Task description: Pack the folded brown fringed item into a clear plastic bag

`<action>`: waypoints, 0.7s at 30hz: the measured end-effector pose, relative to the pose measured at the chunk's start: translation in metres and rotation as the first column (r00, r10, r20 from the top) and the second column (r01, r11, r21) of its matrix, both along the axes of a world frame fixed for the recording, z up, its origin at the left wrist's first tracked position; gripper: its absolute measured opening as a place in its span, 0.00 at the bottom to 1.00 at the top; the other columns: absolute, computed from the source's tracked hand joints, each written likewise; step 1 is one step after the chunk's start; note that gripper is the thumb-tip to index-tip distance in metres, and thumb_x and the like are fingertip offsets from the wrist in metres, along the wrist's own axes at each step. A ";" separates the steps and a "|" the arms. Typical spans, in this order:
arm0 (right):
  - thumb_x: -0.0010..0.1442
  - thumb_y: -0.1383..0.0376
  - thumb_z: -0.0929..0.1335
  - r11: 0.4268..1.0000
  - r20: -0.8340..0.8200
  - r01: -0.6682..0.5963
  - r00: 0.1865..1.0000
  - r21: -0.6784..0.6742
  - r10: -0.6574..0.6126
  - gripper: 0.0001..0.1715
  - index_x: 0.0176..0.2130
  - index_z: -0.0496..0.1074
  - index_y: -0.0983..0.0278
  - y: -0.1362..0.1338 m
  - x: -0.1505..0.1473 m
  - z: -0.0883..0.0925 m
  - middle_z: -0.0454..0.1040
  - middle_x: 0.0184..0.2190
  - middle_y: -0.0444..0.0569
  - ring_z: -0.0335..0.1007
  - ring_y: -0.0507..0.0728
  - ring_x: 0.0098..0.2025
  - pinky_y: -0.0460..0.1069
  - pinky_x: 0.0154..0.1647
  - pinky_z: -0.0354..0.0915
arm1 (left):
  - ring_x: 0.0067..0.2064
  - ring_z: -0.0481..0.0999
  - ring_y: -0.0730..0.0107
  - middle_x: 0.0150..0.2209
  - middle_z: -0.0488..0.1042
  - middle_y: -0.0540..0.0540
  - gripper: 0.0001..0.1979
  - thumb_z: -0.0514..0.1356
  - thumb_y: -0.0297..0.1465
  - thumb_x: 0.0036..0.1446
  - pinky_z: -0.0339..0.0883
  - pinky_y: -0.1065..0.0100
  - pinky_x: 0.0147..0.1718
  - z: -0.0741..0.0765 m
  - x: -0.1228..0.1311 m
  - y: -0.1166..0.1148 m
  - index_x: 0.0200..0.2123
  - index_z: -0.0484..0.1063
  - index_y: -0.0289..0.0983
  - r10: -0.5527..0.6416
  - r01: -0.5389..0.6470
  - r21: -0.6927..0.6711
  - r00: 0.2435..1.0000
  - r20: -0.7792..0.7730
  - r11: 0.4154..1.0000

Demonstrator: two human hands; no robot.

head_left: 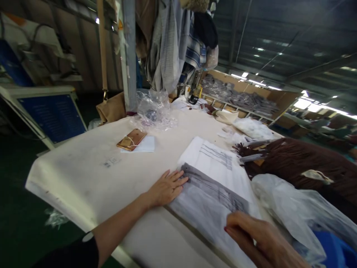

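Observation:
A clear plastic bag (206, 201) with lines of dark print lies on the table, partly over a white, printed plastic stack (206, 152). A grey band runs across where the two meet. My left hand (167, 188) rests flat with fingers spread, its fingertips on the left edge of the grey band. Curled above the bag's near right part is my right hand (259, 238), slightly blurred, thumb and forefinger pressed together. Whatever they may pinch is hidden.
On the pale table (83, 167) lie a phone (132, 139) on a light blue packet and crumpled clear plastic (156, 111). Brown fringed fabric (306, 163) and a translucent bag (295, 204) are at right. A metal post (129, 56) and hanging clothes (167, 48) stand behind.

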State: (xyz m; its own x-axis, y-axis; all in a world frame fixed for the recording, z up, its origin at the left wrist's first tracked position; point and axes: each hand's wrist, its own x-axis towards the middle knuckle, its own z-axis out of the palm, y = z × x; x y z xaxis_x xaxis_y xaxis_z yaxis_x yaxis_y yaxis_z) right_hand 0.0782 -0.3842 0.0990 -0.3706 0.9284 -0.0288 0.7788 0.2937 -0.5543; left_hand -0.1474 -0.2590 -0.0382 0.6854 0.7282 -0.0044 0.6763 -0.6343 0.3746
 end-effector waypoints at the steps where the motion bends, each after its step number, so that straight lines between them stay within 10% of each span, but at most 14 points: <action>1: 0.61 0.58 0.61 0.998 -0.008 -0.041 0.999 -0.037 0.041 0.14 0.27 0.68 0.58 0.019 -0.006 -0.002 0.69 0.21 0.42 0.64 0.51 0.22 0.45 0.23 0.58 | 0.66 0.46 0.64 0.66 0.47 0.46 0.22 0.43 0.34 0.65 0.41 0.50 0.63 0.000 0.000 0.000 0.62 0.51 0.45 0.004 -0.003 -0.005 1.000 0.013 1.000; 10: 0.55 0.61 0.63 0.957 -0.049 -0.062 0.998 -0.282 0.050 0.13 0.22 0.64 0.62 0.126 -0.015 -0.069 0.57 0.17 0.39 0.51 0.50 0.22 0.46 0.23 0.48 | 0.66 0.47 0.63 0.66 0.48 0.46 0.22 0.41 0.39 0.65 0.39 0.50 0.63 -0.007 -0.001 0.001 0.62 0.52 0.47 0.019 -0.011 -0.046 0.987 0.157 0.999; 14: 0.56 0.54 0.65 0.888 -0.224 -0.049 0.973 -0.458 -0.062 0.16 0.24 0.64 0.62 0.126 -0.017 -0.057 0.57 0.18 0.39 0.51 0.49 0.21 0.45 0.22 0.48 | 0.66 0.46 0.62 0.66 0.47 0.46 0.22 0.40 0.40 0.65 0.39 0.49 0.63 -0.007 -0.001 0.001 0.62 0.52 0.47 0.023 -0.012 -0.069 0.986 0.166 0.998; 21: 0.48 0.52 0.72 0.710 -0.627 -0.187 0.650 -0.679 -0.429 0.19 0.24 0.64 0.63 0.115 -0.026 -0.036 0.57 0.14 0.37 0.48 0.46 0.17 0.44 0.18 0.45 | 0.66 0.47 0.61 0.66 0.48 0.46 0.23 0.39 0.42 0.66 0.38 0.49 0.63 -0.009 -0.001 0.001 0.61 0.52 0.48 0.025 -0.013 -0.066 0.982 0.190 0.998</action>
